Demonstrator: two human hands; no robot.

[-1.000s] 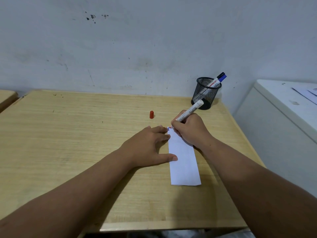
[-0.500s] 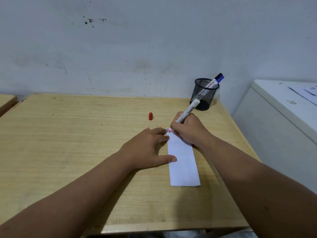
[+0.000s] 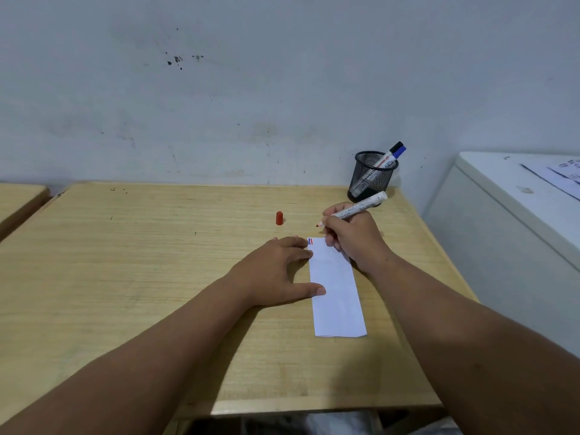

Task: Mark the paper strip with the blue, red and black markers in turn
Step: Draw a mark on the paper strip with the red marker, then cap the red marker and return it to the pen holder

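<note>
The paper strip [image 3: 337,287] lies flat on the desk [image 3: 141,277], its long side running away from the person. The left hand [image 3: 276,271] rests spread flat against the strip's left edge, thumb tip on the paper. Beyond the strip's far right corner, the right hand [image 3: 354,237] is closed around the red marker [image 3: 354,210], tip lifted off the paper. Small blue and red marks [image 3: 310,241] sit at the strip's far left corner. The red cap [image 3: 279,218] stands beyond the strip to the left, a mesh pen holder [image 3: 372,177] with two markers beyond to the right.
</note>
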